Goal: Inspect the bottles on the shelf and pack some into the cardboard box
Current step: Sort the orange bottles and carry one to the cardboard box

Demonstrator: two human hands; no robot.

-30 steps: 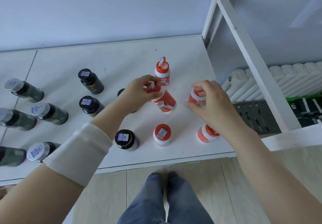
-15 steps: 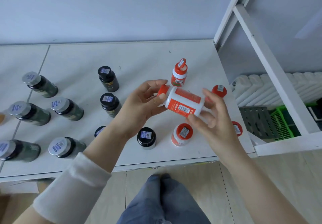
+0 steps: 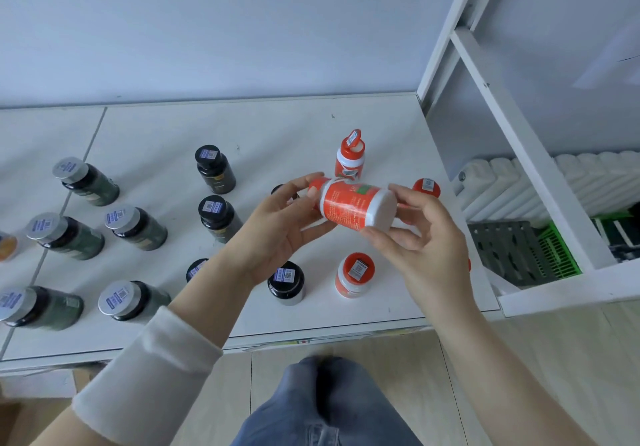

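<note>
- Fingers of my left hand point(image 3: 277, 227) curl around the cap end of an orange-and-white bottle point(image 3: 353, 208), thumb on top, gripping it.
- My right hand point(image 3: 420, 237) pinches the same bottle at its white base, fingers half curled, thumb under the rim.
- I hold the bottle sideways above the white shelf point(image 3: 156, 133), base tipped toward the camera.
- Its orange label carries fine white print and a green patch; I cannot read either.
- On the shelf I count three more orange-capped bottles clearly: one with its flip lid open point(image 3: 349, 158) behind my hands, one point(image 3: 355, 275) near the front edge, one cap point(image 3: 426, 187) behind my right fingers. A sliver of orange shows past my right wrist.
- Black-capped bottles: I see three fully point(image 3: 214, 168) and two partly hidden by my left arm.
- Silver-capped dark green bottles: five point(image 3: 85, 182), at the left.
- Caps carry barcode or QR stickers, too small to read.
- No cardboard box is clearly visible to me.
</note>
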